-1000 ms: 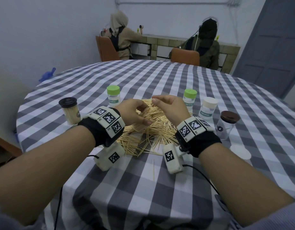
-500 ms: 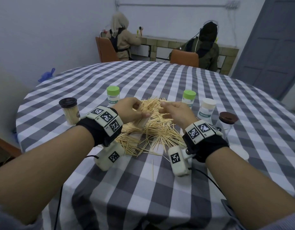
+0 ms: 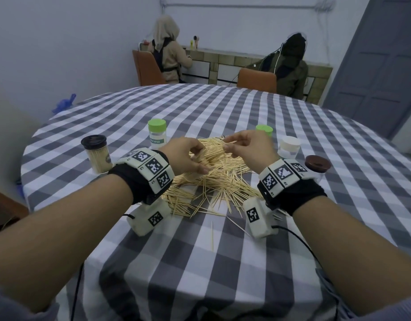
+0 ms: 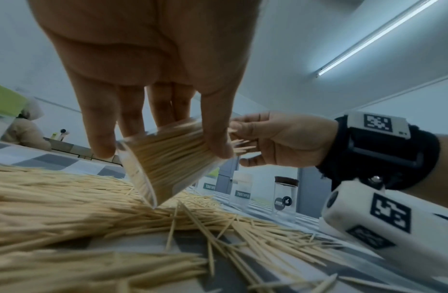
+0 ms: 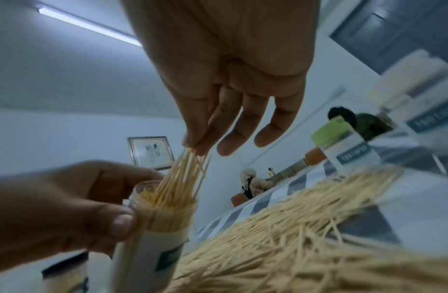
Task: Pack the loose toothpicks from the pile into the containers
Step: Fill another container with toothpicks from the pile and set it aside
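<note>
A big pile of loose toothpicks (image 3: 223, 184) lies mid-table on the checked cloth. My left hand (image 3: 186, 156) grips a clear, open container (image 4: 167, 164) just above the pile. It is tilted to the right and nearly full of toothpicks. My right hand (image 3: 243, 147) hovers beside it and pinches a small bundle of toothpicks (image 5: 182, 178) between thumb and fingertips (image 5: 195, 146). The bundle's lower ends sit inside the container's mouth (image 5: 165, 194). The head view hides most of the container behind the left hand.
Around the pile stand capped containers: two with green lids (image 3: 157, 134) (image 3: 264, 130), a white-lidded one (image 3: 290, 147), a brown-lidded jar (image 3: 317, 167) and a full black-lidded one (image 3: 96, 154). Stray toothpicks (image 3: 212, 237) lie nearer me. Two people sit at a counter behind.
My right hand has risen a little and shifted right, bringing its pinched bundle to the container's mouth. The left hand has kept hold of the container over the pile.
</note>
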